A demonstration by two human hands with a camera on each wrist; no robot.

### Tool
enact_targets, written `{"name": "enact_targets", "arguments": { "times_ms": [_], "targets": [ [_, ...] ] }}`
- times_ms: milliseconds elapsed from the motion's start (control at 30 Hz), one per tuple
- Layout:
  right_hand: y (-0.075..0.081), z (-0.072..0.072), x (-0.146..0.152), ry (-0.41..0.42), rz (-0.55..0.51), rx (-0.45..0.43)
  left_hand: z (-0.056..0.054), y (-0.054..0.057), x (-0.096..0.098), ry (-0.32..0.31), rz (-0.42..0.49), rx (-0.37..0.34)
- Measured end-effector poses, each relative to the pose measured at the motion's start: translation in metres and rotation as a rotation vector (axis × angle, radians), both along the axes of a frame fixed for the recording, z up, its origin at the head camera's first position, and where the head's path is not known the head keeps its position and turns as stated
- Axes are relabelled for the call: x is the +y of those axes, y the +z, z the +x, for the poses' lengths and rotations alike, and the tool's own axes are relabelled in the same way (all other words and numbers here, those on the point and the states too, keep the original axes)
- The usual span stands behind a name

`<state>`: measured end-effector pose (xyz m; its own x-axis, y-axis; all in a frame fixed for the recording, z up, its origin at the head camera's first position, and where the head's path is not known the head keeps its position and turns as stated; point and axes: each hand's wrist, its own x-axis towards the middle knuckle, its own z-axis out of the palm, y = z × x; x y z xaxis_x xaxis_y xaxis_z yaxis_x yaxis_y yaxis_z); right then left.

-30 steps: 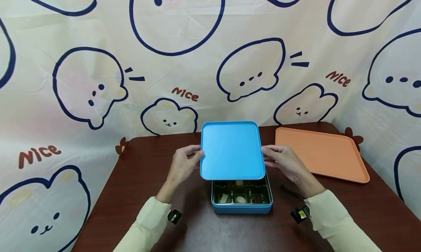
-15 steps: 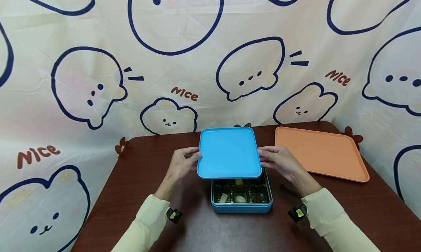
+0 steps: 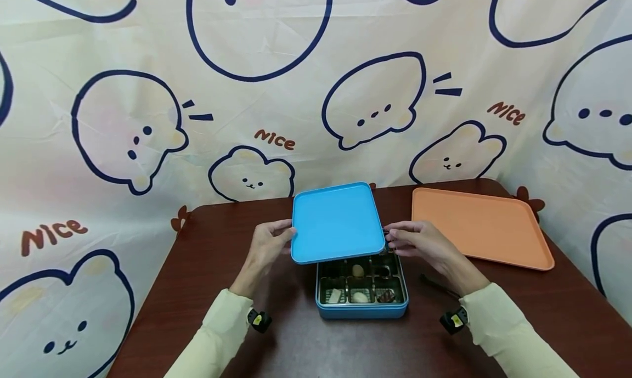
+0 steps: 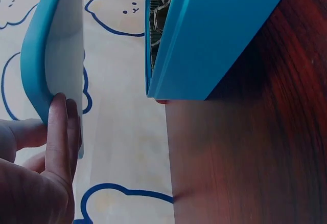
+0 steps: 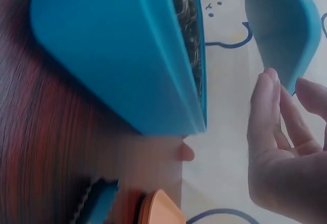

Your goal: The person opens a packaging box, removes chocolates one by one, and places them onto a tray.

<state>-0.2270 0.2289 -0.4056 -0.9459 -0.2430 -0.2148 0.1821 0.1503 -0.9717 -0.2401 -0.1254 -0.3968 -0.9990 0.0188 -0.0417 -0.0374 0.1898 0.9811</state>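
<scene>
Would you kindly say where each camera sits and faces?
Head: head-worn, facing forward and down at the lid and box; left hand, right hand and sleeves show.
Left wrist: wrist-worn, facing lid and box; left hand shows.
Right wrist: wrist-worn, facing lid and box; right hand shows.
Both wrist views share lid and box.

Before me there is one desk [image 3: 197,257], with one blue box [image 3: 362,312] and one orange tray [image 3: 484,230] on it. Of lids I see one, a blue lid [image 3: 338,224]. Hands are two, one left hand [image 3: 264,249] and one right hand [image 3: 422,243], with two pale sleeves [image 3: 217,331] and two black wrist devices [image 3: 259,320]. At least six compartments [image 3: 360,286] show (the lid covers some part), holding two pale round pieces [image 3: 359,297] and one pale block [image 3: 334,295]. The cloth [image 3: 247,109] carries three "Nice" words [image 3: 275,139].
</scene>
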Motion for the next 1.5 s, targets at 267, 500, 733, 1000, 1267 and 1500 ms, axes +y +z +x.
{"name": "enact_targets", "arguments": {
  "times_ms": [267,500,733,1000,1267,1500],
  "targets": [
    [0.002,0.005,0.016,-0.005,0.096,-0.016,-0.004,-0.002,-0.005,0.072,-0.004,-0.014],
    [0.001,0.012,0.032,0.055,0.187,0.016,-0.01,-0.009,-0.009,0.132,-0.001,-0.049],
    [0.0,0.022,0.05,0.063,0.289,0.019,-0.014,-0.015,-0.018,0.188,-0.002,-0.056],
    [-0.003,0.03,0.067,0.076,0.359,0.029,-0.021,-0.024,-0.032,0.289,0.009,-0.058],
    [-0.007,0.037,0.077,0.073,0.541,0.097,-0.024,-0.031,-0.044,0.348,0.027,-0.076],
    [-0.013,0.042,0.084,0.091,0.753,0.229,-0.026,-0.039,-0.051,0.385,0.035,-0.087]
  ]
}}
